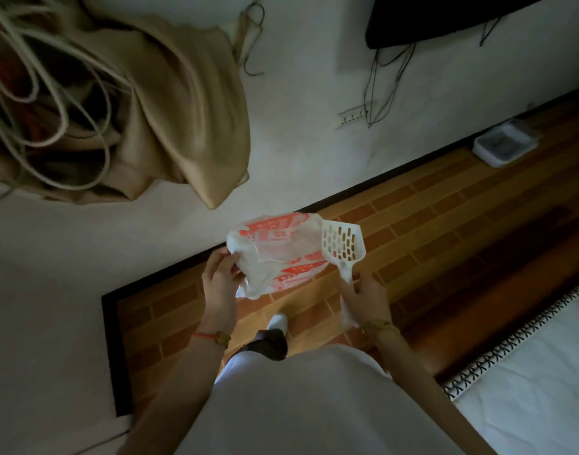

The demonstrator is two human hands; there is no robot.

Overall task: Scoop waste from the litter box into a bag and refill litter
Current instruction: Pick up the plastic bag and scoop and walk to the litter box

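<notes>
My left hand (220, 274) pinches the edge of a white plastic bag with red print (275, 251), held out in front of me at waist height. My right hand (366, 295) grips the handle of a white slotted litter scoop (342, 246), whose blade points up and lies against the bag's right side. A scrap of white plastic also hangs from my right palm. The white litter box (504, 144) with grey litter sits on the floor at the far right, against the wall.
The floor has a brick-pattern covering (445, 224) with a dark border. A beige cloth and ropes (133, 103) hang at upper left. A wall socket (357, 114) with dangling black cables is on the wall. A white mattress with a patterned edge (527, 372) lies at right.
</notes>
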